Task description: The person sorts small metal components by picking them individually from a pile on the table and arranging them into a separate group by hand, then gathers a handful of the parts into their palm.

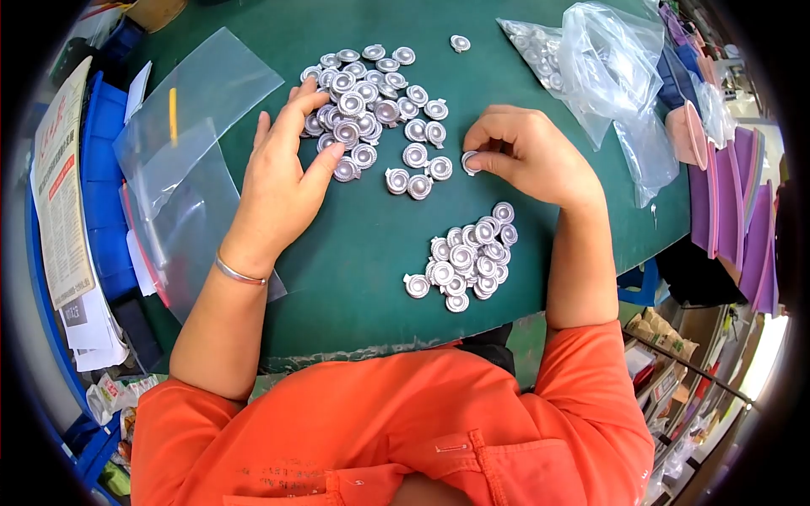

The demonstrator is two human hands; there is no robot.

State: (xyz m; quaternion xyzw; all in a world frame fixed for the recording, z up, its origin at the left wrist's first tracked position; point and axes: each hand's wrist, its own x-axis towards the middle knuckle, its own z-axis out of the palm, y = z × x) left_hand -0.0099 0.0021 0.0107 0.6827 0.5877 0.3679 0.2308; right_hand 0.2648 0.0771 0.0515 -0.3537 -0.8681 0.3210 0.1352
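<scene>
On the green tabletop lies a large pile of round silver metal pieces (350, 103), each with a small tab. My left hand (287, 164) rests at the pile's left side, fingers apart, fingertips touching the outer pieces. To the right of the pile, my right hand (527, 152) pinches one silver piece (468, 163) between thumb and forefinger, close to the table. A second, smaller pile of silver pieces (464, 257) sits nearer my body, below the right hand. One single piece (460, 43) lies apart near the back.
Clear plastic sheets (190, 126) with a yellow stick (173, 114) lie at the left, beside blue bins (108, 185) and a newspaper (61, 185). A clear bag of silver pieces (533, 52) is at the back right. Purple foam sheets (727, 202) stand at the right edge.
</scene>
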